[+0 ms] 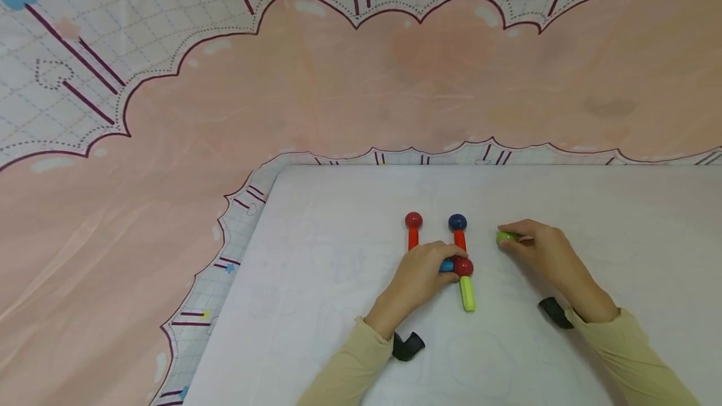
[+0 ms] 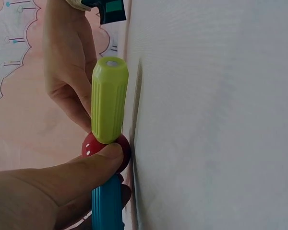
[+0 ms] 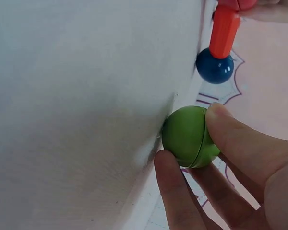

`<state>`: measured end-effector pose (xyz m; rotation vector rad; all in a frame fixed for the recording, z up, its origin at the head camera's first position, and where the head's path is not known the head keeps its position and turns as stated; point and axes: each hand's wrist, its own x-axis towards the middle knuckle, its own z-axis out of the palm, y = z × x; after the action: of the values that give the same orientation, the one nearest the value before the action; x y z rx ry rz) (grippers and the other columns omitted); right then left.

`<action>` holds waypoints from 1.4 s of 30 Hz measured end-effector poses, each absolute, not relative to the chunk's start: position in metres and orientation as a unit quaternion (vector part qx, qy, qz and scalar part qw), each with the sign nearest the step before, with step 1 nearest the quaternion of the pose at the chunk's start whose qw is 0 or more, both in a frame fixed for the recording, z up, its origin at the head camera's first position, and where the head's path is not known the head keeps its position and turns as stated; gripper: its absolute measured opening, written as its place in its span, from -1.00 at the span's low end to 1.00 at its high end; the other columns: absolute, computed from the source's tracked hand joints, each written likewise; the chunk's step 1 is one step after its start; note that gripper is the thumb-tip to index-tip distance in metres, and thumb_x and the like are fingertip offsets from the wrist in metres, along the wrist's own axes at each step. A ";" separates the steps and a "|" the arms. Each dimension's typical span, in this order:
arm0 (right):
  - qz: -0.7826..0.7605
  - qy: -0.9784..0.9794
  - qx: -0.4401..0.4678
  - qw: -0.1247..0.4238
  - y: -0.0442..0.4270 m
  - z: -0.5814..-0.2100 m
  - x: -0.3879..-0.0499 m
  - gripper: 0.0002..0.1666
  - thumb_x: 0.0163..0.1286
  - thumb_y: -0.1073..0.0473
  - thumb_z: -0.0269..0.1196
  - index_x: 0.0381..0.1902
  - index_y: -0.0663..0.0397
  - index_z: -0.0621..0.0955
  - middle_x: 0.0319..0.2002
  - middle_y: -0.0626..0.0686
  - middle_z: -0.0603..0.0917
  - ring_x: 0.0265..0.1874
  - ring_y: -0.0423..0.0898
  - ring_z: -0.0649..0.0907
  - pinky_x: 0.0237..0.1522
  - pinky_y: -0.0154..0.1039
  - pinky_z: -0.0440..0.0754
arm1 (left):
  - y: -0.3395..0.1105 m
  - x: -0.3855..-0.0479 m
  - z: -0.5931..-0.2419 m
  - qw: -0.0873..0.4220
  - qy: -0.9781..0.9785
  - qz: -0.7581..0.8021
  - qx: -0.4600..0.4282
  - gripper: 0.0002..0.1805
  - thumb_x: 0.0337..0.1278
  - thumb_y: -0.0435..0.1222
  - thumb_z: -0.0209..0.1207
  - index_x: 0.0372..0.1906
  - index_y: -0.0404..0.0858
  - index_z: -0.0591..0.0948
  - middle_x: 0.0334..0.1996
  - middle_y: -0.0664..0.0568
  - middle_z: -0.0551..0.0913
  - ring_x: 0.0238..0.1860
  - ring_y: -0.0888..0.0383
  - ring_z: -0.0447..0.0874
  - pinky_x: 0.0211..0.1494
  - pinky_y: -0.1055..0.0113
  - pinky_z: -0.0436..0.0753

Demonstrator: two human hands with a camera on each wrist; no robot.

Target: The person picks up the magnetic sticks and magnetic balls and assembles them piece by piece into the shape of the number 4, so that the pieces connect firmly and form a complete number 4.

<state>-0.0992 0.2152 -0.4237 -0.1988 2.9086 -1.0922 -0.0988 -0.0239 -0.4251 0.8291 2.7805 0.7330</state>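
A construction of balls and ribbed toy rods lies on the white tabletop. My left hand (image 1: 414,277) pinches its red ball (image 1: 464,267) between thumb and fingers. From that ball run a blue rod (image 2: 107,203), a yellow-green rod (image 2: 109,100) with a silvery spot at its tip, and a red rod (image 1: 460,241) ending in a dark blue ball (image 3: 215,66). Another red rod (image 1: 413,238) with a red ball (image 1: 413,220) stands out beyond the left hand, its near end hidden. To the right, apart from the construction, my right hand (image 1: 549,255) grips a green ball (image 3: 185,136) by the fingertips.
The white tabletop (image 1: 316,237) has its far and left edges in view. Beyond them spreads a pink and white patterned cloth (image 1: 186,205). Black wrist-camera mounts (image 1: 408,346) stick out by both sleeves.
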 end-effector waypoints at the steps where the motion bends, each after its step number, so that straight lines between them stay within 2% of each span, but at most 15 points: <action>1: -0.350 0.935 -0.063 0.017 0.215 -0.424 -0.098 -0.58 0.29 0.27 0.36 0.11 0.29 0.64 0.04 0.31 0.68 -0.06 0.24 0.69 -0.01 0.15 0.65 | -0.024 -0.099 -0.425 0.075 0.927 0.245 0.276 -0.55 0.08 -0.20 0.42 0.13 0.02 0.67 -0.03 0.20 0.72 -0.04 0.29 0.63 0.06 0.49 0.58; 10: -0.353 0.931 -0.093 0.002 0.216 -0.426 -0.087 -0.60 0.23 0.30 0.41 0.05 0.25 0.68 -0.01 0.25 0.71 -0.10 0.16 0.70 -0.07 0.06 0.68 | -0.024 -0.103 -0.428 0.079 0.923 0.268 0.264 -0.55 0.10 -0.18 0.40 0.14 0.04 0.66 -0.04 0.21 0.70 -0.10 0.32 0.59 0.03 0.51 0.57; 20: -0.367 0.921 -0.127 -0.001 0.213 -0.430 -0.075 -0.64 0.20 0.30 0.43 -0.01 0.21 0.72 -0.05 0.16 0.73 -0.19 0.01 0.71 -0.15 -0.12 0.72 | -0.025 -0.112 -0.428 0.088 0.921 0.289 0.244 -0.54 0.12 -0.17 0.39 0.17 0.06 0.65 0.05 0.20 0.68 -0.01 0.29 0.58 0.13 0.43 0.58; 29: -0.371 0.919 -0.134 -0.007 0.207 -0.434 -0.059 -0.66 0.21 0.26 0.43 -0.03 0.18 0.73 -0.06 0.10 0.73 -0.20 -0.05 0.72 -0.19 -0.19 0.73 | -0.025 -0.118 -0.428 0.098 0.921 0.300 0.229 -0.54 0.11 -0.17 0.39 0.16 0.09 0.65 0.11 0.21 0.66 0.09 0.27 0.58 0.21 0.37 0.56; 36: -0.361 0.920 -0.155 -0.020 0.208 -0.434 -0.051 -0.66 0.14 0.28 0.48 -0.08 0.07 0.75 -0.10 0.00 0.72 -0.23 -0.22 0.69 -0.20 -0.25 0.73 | -0.027 -0.124 -0.426 0.105 0.914 0.318 0.228 -0.55 0.11 -0.19 0.40 0.15 0.08 0.65 0.12 0.20 0.66 0.11 0.26 0.57 0.22 0.38 0.55; 42: -0.370 0.912 -0.176 -0.015 0.209 -0.432 -0.047 -0.66 0.11 0.32 0.48 -0.11 0.00 0.75 -0.13 -0.07 0.70 -0.20 -0.28 0.67 -0.19 -0.29 0.72 | -0.026 -0.127 -0.426 0.105 0.911 0.324 0.230 -0.55 0.11 -0.20 0.40 0.14 0.05 0.66 0.12 0.18 0.66 0.11 0.25 0.57 0.24 0.37 0.55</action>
<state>-0.0474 0.2089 -0.4318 -0.5575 2.8939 -1.1733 -0.1270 -0.0264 -0.4264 0.6793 2.6864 0.9564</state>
